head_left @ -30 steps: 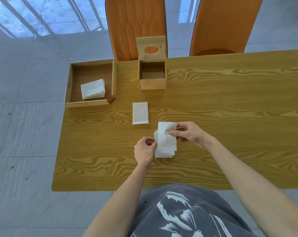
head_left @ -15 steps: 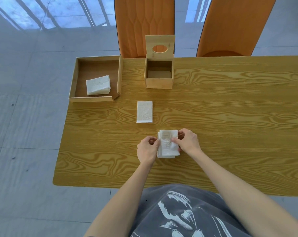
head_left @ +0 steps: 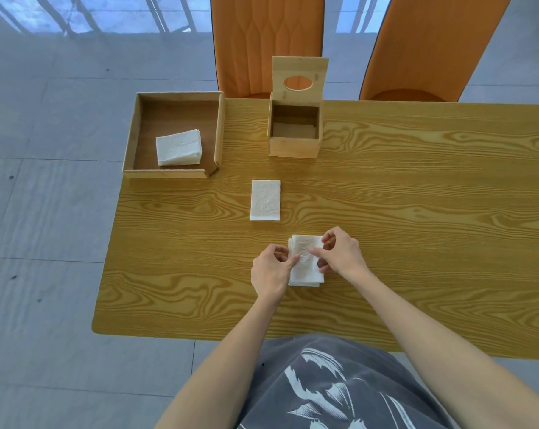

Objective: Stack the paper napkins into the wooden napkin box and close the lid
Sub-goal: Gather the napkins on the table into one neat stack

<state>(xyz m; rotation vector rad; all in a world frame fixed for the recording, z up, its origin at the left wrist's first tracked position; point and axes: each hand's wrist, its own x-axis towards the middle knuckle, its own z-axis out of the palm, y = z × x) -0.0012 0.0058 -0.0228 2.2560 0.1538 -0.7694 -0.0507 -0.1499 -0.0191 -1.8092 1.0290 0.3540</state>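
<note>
A small stack of white folded napkins (head_left: 305,267) lies on the table in front of me. My left hand (head_left: 271,270) pinches its left edge and my right hand (head_left: 339,253) pinches its right edge with a finger across the top. One folded napkin (head_left: 265,200) lies alone further back. The wooden napkin box (head_left: 294,147) stands behind it, its lid (head_left: 299,76) with an oval hole swung upright; the inside looks bare. More napkins (head_left: 178,147) lie piled in a wooden tray (head_left: 169,173) at the back left.
The wooden table (head_left: 416,212) has its left edge just beyond the tray and its near edge by my lap. Two orange chairs (head_left: 266,41) stand behind the far edge. Grey tiled floor lies to the left.
My right hand laid the napkin it held down onto the stack, and both hands closed in on the stack's sides. The camera view shifted slightly.
</note>
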